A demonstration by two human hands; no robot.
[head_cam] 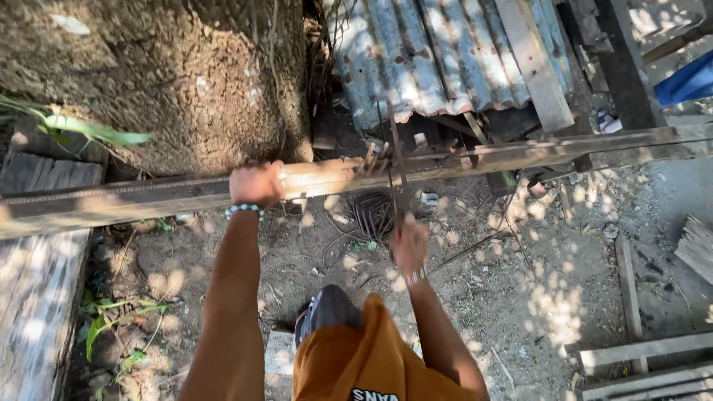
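Risk noted first: the thin steel rod [396,160] stands nearly upright at frame centre, caught among bent pins [373,157] on the long wooden beam [460,157]; if it springs free under load it could whip toward the right hand [409,243] or the face, judging from how close the head camera sits above it. A second hazard, also a judgement: the beam runs unsupported across the frame from lower left to upper right, and a hard pull could roll or shift it against the left hand [256,184]. Footing looks loose, with bare dirt ground [520,297], scrap slats and a dark wire coil [373,215] just below the beam. Left hand: fingers wrapped closed over the beam's top edge, left of centre, pressing it down; a beaded bracelet [244,211] sits at the wrist. Right hand: fingers curled shut around the rod's lower end, just below the beam at centre; how tightly, I cannot tell, as the hand is slightly blurred. Corrugated metal sheet [438,52] lies at upper centre behind the beam; a large tree trunk [171,74] fills the upper left. An orange garment [364,356] shows at bottom centre.
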